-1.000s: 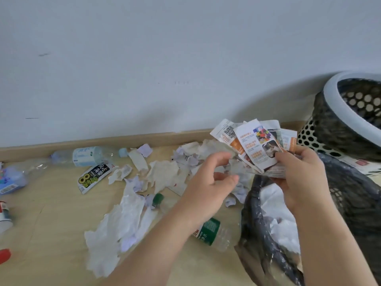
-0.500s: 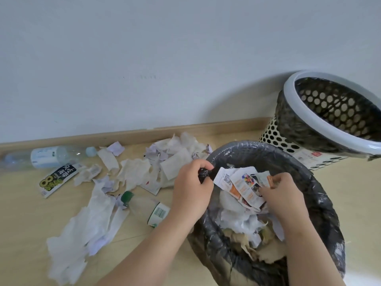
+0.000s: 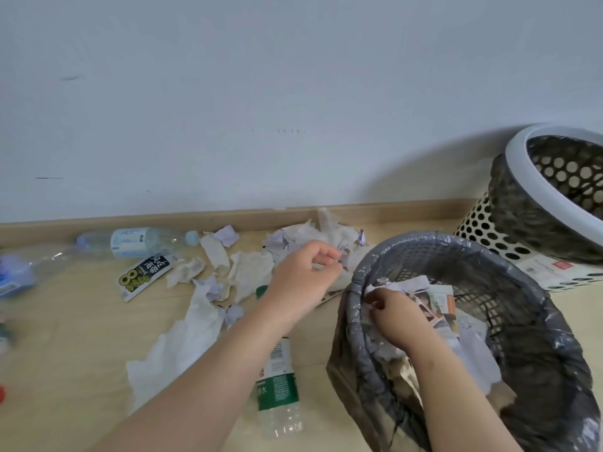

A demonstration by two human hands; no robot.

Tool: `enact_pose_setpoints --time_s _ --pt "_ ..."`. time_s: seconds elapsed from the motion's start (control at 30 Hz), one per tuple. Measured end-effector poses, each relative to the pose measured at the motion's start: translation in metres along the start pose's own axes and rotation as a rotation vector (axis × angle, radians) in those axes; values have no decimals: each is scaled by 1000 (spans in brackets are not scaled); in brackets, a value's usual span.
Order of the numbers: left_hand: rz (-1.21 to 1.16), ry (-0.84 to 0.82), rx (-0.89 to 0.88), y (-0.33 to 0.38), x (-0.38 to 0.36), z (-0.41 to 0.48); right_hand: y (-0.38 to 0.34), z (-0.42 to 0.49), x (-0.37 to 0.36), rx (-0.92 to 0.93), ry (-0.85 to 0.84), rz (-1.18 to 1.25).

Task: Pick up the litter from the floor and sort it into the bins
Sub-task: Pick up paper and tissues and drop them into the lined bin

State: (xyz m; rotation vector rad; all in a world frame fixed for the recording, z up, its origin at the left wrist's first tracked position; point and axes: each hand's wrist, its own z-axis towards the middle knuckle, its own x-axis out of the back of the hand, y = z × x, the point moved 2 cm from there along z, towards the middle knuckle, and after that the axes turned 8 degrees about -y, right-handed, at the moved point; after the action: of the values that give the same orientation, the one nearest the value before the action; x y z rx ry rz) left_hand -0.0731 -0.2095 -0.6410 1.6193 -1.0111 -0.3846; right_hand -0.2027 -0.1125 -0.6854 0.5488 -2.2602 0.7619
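My right hand (image 3: pixel 396 316) is down inside the grey mesh bin (image 3: pixel 424 243) lined with a dark bag, its fingers curled on the torn printed leaflet pieces (image 3: pixel 435 300) on top of the paper in there. Just left of the bin's rim, my left hand (image 3: pixel 301 277) hovers with loosely curled fingers over a heap of white and lilac paper scraps (image 3: pixel 306 234) on the floor, with nothing visible in its grip. A plastic bottle with a green label (image 3: pixel 277 388) lies partly under my left forearm.
A white perforated bin (image 3: pixel 522 177) with a dark liner stands tilted at the right by the wall. On the wooden floor lie a long white tissue (image 3: pixel 182 347), a black-and-yellow wrapper (image 3: pixel 143 272), a clear bottle with a blue cap (image 3: pixel 140 243) and a blurred blue bottle (image 3: pixel 16 275).
My right hand lowered the leaflet pieces from above into the grey bin. My left hand let go of the bin's rim and moved left over the scraps.
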Motion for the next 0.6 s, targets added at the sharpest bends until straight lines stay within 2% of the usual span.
enact_pose_setpoints --time_s 0.1,0.37,0.47,0.53,0.6 --pt "16 7 33 -11 13 0 -6 -4 13 5 82 7" --pt "20 77 84 -27 58 -2 -71 -43 52 160 596 190" --pt "39 98 97 -37 79 -6 -114 -42 39 365 527 252" --pt "47 114 124 -49 93 -11 -142 -30 15 440 361 207" --pt "62 121 163 -66 102 -19 -155 -9 -19 419 179 123"
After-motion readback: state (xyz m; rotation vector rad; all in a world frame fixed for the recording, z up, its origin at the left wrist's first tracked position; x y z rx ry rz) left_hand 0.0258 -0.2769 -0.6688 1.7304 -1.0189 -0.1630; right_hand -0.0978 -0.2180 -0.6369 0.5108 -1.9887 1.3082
